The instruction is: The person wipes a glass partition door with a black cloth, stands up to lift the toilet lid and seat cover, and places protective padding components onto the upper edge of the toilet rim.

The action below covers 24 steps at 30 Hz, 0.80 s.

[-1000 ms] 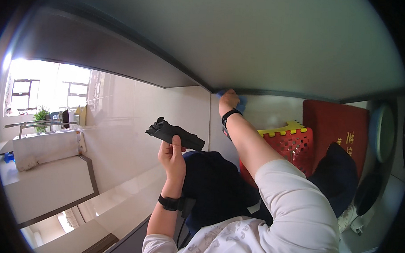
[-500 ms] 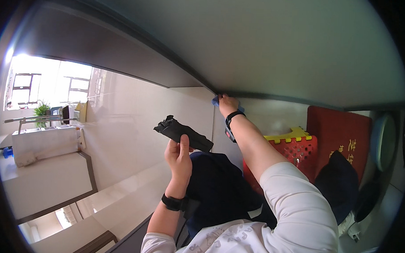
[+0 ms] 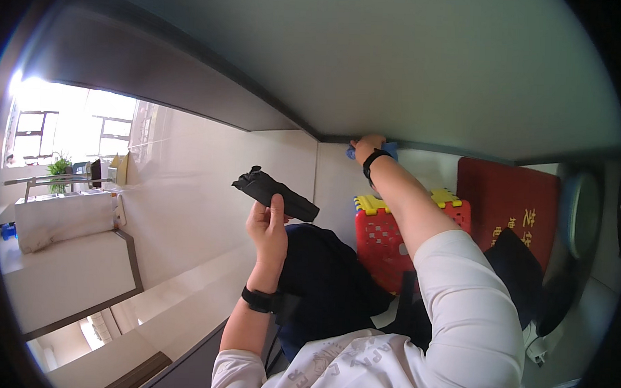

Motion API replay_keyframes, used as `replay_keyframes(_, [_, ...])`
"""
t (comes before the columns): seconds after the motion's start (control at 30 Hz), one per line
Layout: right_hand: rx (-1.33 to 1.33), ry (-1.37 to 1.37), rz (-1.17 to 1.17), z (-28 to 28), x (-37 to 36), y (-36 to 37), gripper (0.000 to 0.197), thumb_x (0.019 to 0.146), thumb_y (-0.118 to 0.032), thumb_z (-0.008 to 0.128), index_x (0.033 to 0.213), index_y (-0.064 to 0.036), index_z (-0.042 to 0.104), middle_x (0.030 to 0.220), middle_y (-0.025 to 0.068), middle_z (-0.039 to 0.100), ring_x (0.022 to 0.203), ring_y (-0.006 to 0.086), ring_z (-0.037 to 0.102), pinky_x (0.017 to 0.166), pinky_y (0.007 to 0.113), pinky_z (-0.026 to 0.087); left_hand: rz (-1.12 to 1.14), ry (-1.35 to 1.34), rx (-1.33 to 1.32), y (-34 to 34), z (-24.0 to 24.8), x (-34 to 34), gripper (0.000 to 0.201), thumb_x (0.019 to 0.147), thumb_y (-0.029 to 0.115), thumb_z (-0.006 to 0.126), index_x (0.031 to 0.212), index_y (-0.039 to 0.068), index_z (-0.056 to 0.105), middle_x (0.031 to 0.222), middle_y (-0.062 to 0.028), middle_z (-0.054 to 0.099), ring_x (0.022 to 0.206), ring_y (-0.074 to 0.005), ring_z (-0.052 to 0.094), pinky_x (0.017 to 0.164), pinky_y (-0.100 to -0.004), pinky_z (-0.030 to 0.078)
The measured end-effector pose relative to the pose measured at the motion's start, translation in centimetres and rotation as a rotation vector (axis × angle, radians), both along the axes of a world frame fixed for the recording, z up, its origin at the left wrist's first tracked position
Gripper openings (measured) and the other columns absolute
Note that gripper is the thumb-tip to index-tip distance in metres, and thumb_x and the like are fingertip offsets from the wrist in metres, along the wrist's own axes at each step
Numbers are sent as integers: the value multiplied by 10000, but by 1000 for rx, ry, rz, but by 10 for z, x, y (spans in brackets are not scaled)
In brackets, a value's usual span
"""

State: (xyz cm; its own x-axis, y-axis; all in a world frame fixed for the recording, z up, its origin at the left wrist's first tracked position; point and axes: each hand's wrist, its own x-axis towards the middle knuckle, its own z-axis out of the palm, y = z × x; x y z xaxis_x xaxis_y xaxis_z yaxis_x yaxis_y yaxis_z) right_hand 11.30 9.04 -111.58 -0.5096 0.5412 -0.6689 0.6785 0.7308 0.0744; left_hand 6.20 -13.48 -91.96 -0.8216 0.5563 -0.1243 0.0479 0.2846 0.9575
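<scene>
My left hand is closed around a black rolled bundle with a crumpled far end, thumb on top. It looks like a roll of black plastic bags. Stretched out far ahead, my right hand presses a blue cloth against the dark edge of a large grey panel. Its fingers are partly hidden behind the hand and cloth. Both wrists wear black bands.
Below my right forearm stands a red folding stool with yellow edges. Beside it lean a red board or bag and a dark cloth item. A white counter and a plant are at the left, near a bright window.
My right hand has slid the blue cloth rightward along the panel's edge. The left hand keeps the black bundle, shifted slightly left and away from me in the picture.
</scene>
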Motion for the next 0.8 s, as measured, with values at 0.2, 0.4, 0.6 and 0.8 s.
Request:
replay_keyframes(0.2, [109, -155, -226, -49, 97, 52, 378, 959, -327, 324, 1200, -176, 574, 1197, 40, 574, 1074, 220, 544, 847, 456, 402, -43, 54, 8, 15, 5, 8, 204, 909, 227, 595, 825, 40, 595, 626, 19, 555, 551, -43, 499, 516, -199, 404])
replay_keyframes(0.4, [30, -268, -289, 10, 199, 88, 330, 920, -311, 447, 1181, -187, 607, 1265, 11, 558, 1137, 177, 532, 902, 412, 399, -93, 105, -5, 9, 10, 7, 230, 918, 263, 576, 833, 51, 593, 655, 14, 574, 571, -50, 515, 523, -193, 399])
replay_keyframes(0.6, [-62, -9, -458, 78, 313, 132, 430, 794, -210, 578, 1216, -127, 580, 1215, 78, 593, 1108, 246, 567, 844, 346, 453, -176, 142, -24, 20, 15, 12, 263, 918, 302, 569, 842, 51, 599, 649, 16, 567, 567, -56, 518, 521, -198, 400])
replay_keyframes(0.8, [-784, 875, -942, 226, 357, 106, 498, 667, 31, 607, 1162, -2, 569, 1080, 76, 621, 973, 212, 571, 880, 324, 436, -136, 140, -39, 15, 16, 12, 288, 911, 305, 577, 868, 22, 615, 663, -12, 597, 547, -74, 536, 499, -214, 409])
